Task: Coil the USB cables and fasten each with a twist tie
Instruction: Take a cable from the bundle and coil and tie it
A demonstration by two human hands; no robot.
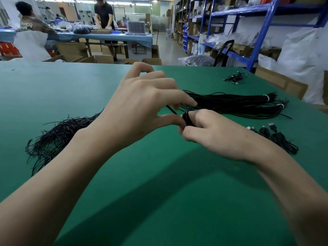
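Cable coil [188, 120], prob light & springy, held over mid worktop [159, 192] w/ R grip [209, 133] curled round its waist, L grip [142, 107] pinching thin twist tie [171, 109].

At frame centre I saw my right grip [209, 132] curled round a small coiled cable [187, 120], while my left grip [142, 107] pinched a thin twist tie [171, 110] beside it, above the green worktop [159, 183].

warehouse workshop: blue stock shelving [248, 15], cardboard boxes [104, 58], green worktable [53, 89].
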